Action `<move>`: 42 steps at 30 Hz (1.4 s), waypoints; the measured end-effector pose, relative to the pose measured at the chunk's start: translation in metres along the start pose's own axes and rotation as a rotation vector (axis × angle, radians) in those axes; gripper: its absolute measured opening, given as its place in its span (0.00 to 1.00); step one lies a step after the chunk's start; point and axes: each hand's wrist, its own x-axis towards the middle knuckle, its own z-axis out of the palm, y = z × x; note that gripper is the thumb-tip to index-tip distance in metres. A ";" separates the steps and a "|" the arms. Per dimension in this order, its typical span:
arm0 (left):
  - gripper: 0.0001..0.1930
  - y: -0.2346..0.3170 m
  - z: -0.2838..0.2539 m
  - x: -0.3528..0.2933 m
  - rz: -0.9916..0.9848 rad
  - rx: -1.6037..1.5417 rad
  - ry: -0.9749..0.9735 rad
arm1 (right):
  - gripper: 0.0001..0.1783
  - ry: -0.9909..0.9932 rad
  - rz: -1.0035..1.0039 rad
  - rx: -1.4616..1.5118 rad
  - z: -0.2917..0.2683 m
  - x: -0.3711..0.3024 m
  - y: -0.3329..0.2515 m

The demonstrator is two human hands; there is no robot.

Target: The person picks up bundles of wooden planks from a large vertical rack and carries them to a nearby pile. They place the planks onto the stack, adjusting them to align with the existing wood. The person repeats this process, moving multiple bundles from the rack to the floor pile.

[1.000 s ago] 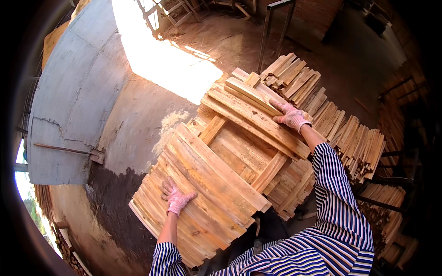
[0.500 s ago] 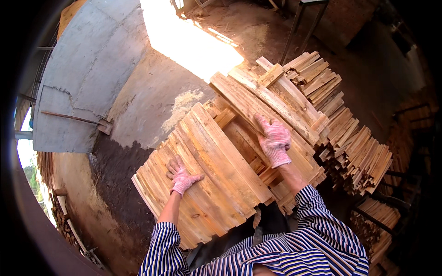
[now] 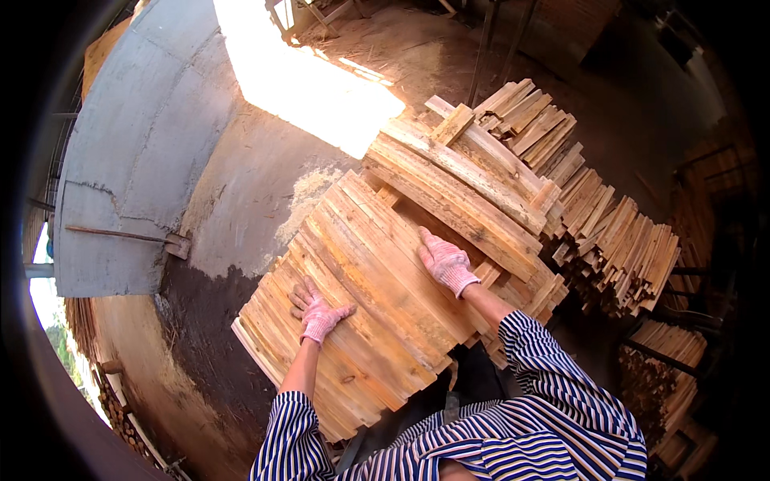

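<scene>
Left hand [image 3: 317,313] is resting spread on the board row [image 3: 385,321]; right hand [image 3: 446,261] is lying along its edge, fingers together.
From the right hand, the row is lying toward 8 o'clock, stacked planks [image 3: 469,206] toward 12; whether it is pinching a board, I cannot tell. Uneven pushing could be buckling the row or nipping fingers between boards.

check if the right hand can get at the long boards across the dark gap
Probably yes: the right hand sits at the edge of the flat row of boards, close to the long boards, and nothing seems to stand between them.
</scene>
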 end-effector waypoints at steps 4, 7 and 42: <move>0.81 -0.003 -0.003 -0.006 -0.038 0.022 -0.019 | 0.30 0.128 -0.081 -0.457 -0.023 0.015 -0.022; 0.81 -0.002 0.002 -0.002 0.016 -0.018 0.016 | 0.37 0.168 0.021 -0.691 -0.046 0.052 0.006; 0.85 -0.009 0.012 0.009 -0.014 -0.002 -0.004 | 0.31 0.203 0.107 -0.078 -0.126 0.085 0.104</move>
